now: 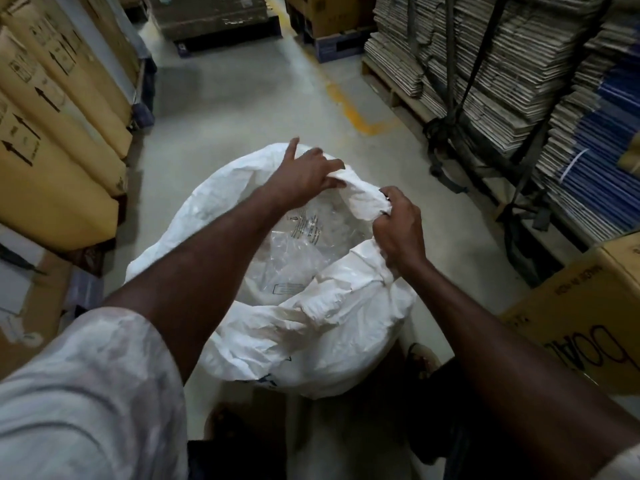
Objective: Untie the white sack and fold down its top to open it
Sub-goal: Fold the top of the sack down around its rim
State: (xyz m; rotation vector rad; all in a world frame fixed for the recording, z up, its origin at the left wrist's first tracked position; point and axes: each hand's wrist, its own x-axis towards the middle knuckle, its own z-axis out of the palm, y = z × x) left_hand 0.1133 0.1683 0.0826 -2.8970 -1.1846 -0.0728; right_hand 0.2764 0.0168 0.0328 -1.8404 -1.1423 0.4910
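The white sack (322, 344) stands on the floor in front of me with its mouth gaping. Clear plastic packets (304, 247) show inside it. My left hand (308, 174) rests on the far rim, its fingers pinching a bunched strip of the white fabric. My right hand (398, 226) is closed on the same bunched rim at the right side, with fabric gathered above and below the fist. The near rim lies crumpled and partly folded over toward me.
Tall cardboard cartons (59, 126) line the left. Stacks of flattened cardboard on a pallet (485, 74) fill the right, bound with dark straps. A brown box (581, 313) stands close at the right. Grey floor (242, 98) with a yellow line runs ahead.
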